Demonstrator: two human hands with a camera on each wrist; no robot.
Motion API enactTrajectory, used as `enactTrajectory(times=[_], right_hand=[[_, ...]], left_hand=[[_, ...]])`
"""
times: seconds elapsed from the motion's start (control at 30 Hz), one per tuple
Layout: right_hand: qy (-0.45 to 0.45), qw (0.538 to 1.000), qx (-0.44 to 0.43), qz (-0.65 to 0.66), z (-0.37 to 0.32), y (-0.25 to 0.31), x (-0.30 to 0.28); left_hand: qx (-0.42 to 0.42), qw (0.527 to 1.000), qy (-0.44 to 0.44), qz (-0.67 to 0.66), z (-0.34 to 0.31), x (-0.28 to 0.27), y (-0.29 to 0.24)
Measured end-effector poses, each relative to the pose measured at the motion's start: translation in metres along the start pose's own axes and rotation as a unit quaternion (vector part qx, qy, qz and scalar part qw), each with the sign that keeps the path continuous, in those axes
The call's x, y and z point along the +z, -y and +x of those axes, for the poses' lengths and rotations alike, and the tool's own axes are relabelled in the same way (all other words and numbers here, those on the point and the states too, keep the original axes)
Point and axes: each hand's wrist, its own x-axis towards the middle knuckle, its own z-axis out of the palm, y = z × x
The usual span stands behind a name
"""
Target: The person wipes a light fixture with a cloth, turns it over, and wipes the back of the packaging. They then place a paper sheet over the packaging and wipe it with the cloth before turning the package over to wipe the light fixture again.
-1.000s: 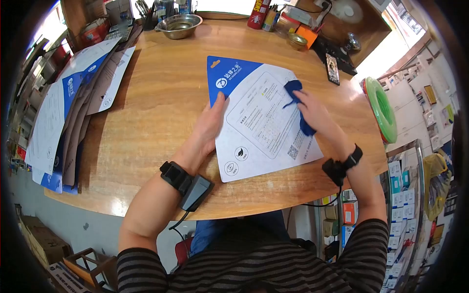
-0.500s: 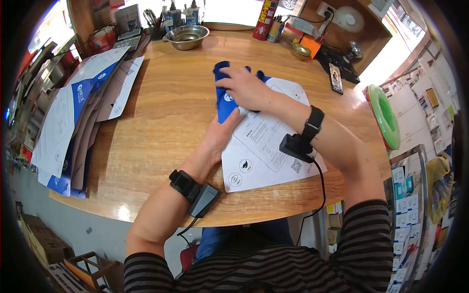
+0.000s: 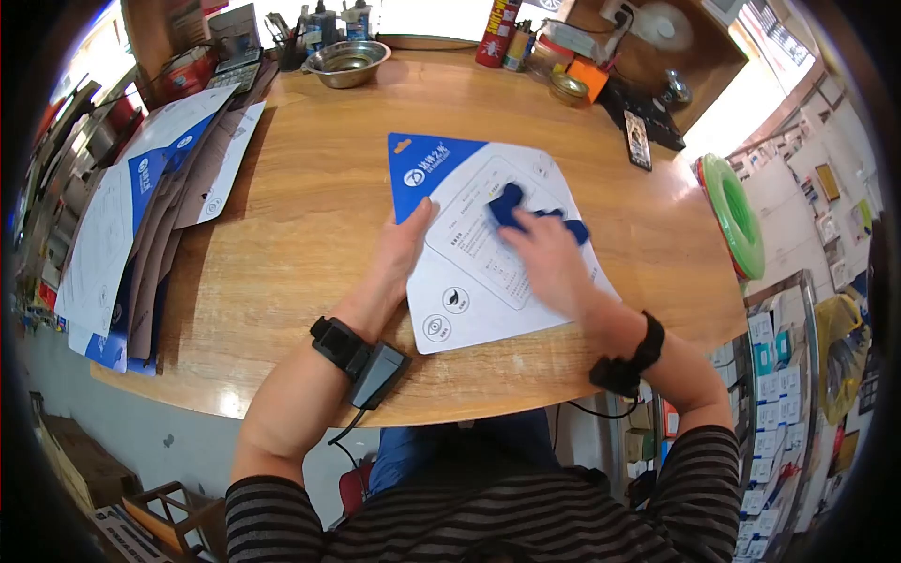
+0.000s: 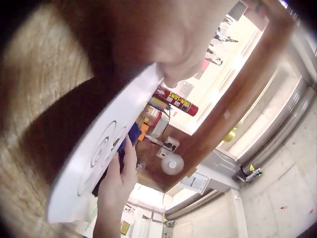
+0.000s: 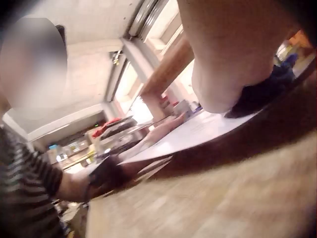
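A flat white-and-blue printed card (image 3: 450,253) with a hang slot in its blue corner lies tilted over the wooden table. My left hand (image 3: 402,246) grips its left edge, thumb on the printed face and the other fingers hidden beneath. In the left wrist view the card's near edge stands raised above the wood. My right hand (image 3: 554,267), blurred, presses a bunched dark blue cloth (image 3: 507,202) against the printed panel. Part of the cloth sticks out on both sides of the fingers. Its middle is hidden under the right hand.
Similar cards lie stacked (image 3: 141,225) at the table's left. A metal bowl (image 3: 347,64), a red spray can (image 3: 498,33) and a small gold-coloured bowl (image 3: 569,88) stand along the back. At the right are a phone (image 3: 637,141) and a green coil (image 3: 732,218).
My right hand swept with the cloth from the card's right side to its blue upper corner, then back to the middle of the printed panel. The left hand kept its grip on the edge.
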Motion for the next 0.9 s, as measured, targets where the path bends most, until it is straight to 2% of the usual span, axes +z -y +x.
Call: enactTrajectory(times=[0.07, 0.1, 0.17, 0.23, 0.3, 0.37, 0.47, 0.57, 0.6, 0.67, 0.8, 0.87, 0.9], right_hand=[[0.013, 0.994, -0.087, 0.059, -0.008, 0.042, -0.015], [0.026, 0.988, -0.125, 0.092, -0.008, 0.055, -0.018], [0.004, 0.978, -0.185, 0.098, -0.009, 0.073, -0.015], [0.007, 0.977, -0.174, 0.125, 0.001, 0.071, -0.009], [-0.031, 0.982, -0.155, 0.102, 0.014, 0.06, -0.003], [-0.047, 0.99, -0.124, 0.041, 0.03, 0.039, 0.002], [-0.036, 0.999, -0.007, 0.001, 0.044, -0.012, 0.012], [-0.031, 0.995, 0.09, -0.019, 0.032, -0.059, 0.019], [-0.028, 0.996, 0.088, -0.018, 0.024, -0.07, 0.021], [-0.027, 0.985, 0.166, -0.033, 0.011, -0.084, 0.023], [-0.053, 0.983, 0.145, -0.097, -0.014, -0.06, 0.016], [-0.022, 0.997, 0.054, -0.057, -0.016, -0.017, 0.003], [-0.039, 0.999, 0.012, -0.036, -0.015, 0.001, 0.001]], left_hand=[[-0.001, 1.0, 0.019, 0.014, -0.003, 0.002, -0.001], [0.041, 0.997, 0.017, 0.059, -0.003, 0.004, -0.001], [-0.01, 0.998, 0.006, 0.054, -0.009, 0.01, -0.007], [-0.03, 0.998, 0.016, 0.049, -0.005, 0.003, -0.009], [-0.061, 0.997, -0.017, 0.048, -0.002, -0.002, -0.011], [-0.055, 0.997, 0.002, 0.046, 0.005, -0.01, -0.009], [-0.044, 0.998, 0.024, 0.035, 0.009, -0.014, -0.005], [-0.021, 0.999, -0.005, 0.047, 0.005, -0.006, -0.006], [-0.015, 0.999, 0.0, 0.037, 0.003, -0.004, -0.006], [-0.01, 1.0, 0.001, 0.026, 0.002, -0.006, -0.004], [-0.003, 0.999, 0.004, 0.039, 0.005, -0.006, -0.004], [-0.017, 0.999, 0.004, 0.036, 0.006, -0.008, -0.002], [-0.024, 0.999, 0.035, 0.021, 0.009, -0.014, -0.001]])
